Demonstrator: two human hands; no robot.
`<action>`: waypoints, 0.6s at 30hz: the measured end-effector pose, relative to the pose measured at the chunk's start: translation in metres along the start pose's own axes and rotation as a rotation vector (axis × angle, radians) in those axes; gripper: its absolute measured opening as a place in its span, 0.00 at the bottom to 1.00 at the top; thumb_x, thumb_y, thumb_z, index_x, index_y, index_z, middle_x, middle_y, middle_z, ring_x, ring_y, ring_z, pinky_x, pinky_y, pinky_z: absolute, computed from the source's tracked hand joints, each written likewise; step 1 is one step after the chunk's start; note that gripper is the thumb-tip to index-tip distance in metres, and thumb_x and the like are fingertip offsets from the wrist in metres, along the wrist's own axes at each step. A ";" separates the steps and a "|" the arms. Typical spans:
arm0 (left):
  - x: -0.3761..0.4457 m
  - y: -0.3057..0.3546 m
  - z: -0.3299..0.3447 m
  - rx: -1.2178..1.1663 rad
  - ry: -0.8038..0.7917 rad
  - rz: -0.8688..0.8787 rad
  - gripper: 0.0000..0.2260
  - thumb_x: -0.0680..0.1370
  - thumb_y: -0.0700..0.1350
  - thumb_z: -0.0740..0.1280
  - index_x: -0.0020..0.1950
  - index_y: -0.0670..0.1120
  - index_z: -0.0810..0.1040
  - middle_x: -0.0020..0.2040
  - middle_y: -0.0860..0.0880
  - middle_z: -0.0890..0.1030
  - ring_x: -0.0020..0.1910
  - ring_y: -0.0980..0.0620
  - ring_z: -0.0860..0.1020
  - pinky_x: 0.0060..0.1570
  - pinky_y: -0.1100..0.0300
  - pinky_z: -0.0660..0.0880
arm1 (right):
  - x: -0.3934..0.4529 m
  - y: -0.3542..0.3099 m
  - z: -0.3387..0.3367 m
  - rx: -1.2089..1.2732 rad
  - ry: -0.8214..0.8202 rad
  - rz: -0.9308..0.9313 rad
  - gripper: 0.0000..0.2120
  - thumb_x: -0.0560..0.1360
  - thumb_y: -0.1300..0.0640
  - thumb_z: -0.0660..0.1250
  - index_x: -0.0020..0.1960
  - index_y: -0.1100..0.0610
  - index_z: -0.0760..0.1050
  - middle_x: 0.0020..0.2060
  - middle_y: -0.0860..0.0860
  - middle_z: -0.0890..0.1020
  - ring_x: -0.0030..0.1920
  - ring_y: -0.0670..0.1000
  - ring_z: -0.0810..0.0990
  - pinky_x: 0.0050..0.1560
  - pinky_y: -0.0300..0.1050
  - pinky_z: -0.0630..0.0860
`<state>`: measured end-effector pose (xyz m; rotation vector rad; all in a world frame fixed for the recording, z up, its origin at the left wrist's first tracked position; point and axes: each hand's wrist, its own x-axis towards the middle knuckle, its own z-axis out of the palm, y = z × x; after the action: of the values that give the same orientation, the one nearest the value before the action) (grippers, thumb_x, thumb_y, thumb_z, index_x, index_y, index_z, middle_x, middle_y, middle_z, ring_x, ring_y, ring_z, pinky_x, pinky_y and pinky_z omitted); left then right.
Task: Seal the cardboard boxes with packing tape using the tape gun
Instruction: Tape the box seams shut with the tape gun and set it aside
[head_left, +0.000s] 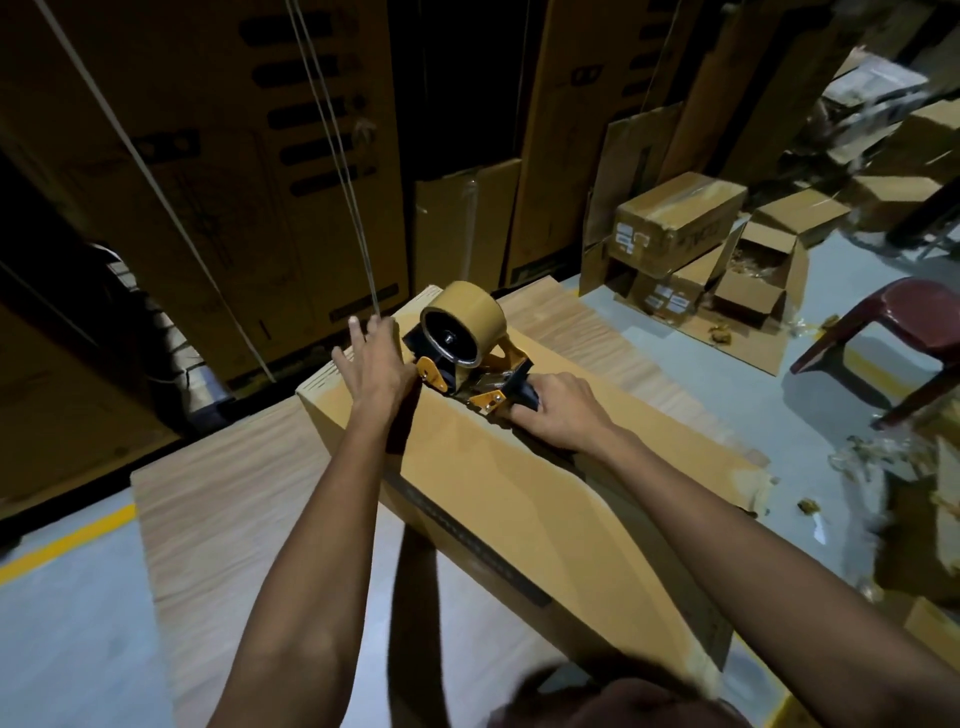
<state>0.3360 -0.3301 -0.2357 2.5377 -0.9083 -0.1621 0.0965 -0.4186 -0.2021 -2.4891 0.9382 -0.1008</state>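
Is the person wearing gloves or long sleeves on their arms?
No. Both the left hand and the right hand are bare, with no gloves. Both forearms are uncovered as far as the picture shows, with no sleeves in view. I see no watch, rings or bracelets on either.

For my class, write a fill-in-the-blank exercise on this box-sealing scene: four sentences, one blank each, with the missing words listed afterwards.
1. The right hand grips the handle of the ____.
2. The left hand lies flat on the far end of the cardboard ____.
3. The roll of tape mounted on the tool is ____ in colour.
4. On the floor to the right stands a dark red plastic ____.

Missing words: tape gun; box; tan; chair.
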 end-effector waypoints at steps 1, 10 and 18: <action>-0.003 -0.001 0.004 -0.019 -0.011 -0.003 0.31 0.78 0.46 0.73 0.78 0.49 0.65 0.82 0.46 0.59 0.82 0.44 0.48 0.77 0.36 0.44 | -0.001 0.002 0.000 0.008 0.001 0.000 0.13 0.77 0.49 0.68 0.38 0.53 0.72 0.32 0.50 0.76 0.35 0.55 0.75 0.39 0.51 0.70; -0.006 -0.003 0.005 0.150 -0.103 0.029 0.33 0.81 0.59 0.64 0.83 0.52 0.57 0.84 0.48 0.52 0.82 0.43 0.43 0.77 0.36 0.40 | -0.021 0.015 -0.001 0.056 -0.055 0.032 0.12 0.77 0.50 0.68 0.39 0.55 0.72 0.33 0.52 0.76 0.34 0.55 0.75 0.36 0.55 0.70; -0.021 0.009 0.009 0.316 -0.122 0.049 0.40 0.79 0.71 0.52 0.84 0.51 0.47 0.84 0.45 0.44 0.81 0.39 0.38 0.73 0.31 0.34 | -0.040 0.029 -0.012 0.181 -0.068 0.098 0.17 0.75 0.46 0.67 0.40 0.60 0.72 0.34 0.55 0.76 0.34 0.54 0.72 0.36 0.50 0.64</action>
<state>0.3119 -0.3267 -0.2408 2.8169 -1.1194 -0.1722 0.0456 -0.4172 -0.2009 -2.2628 0.9760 -0.0655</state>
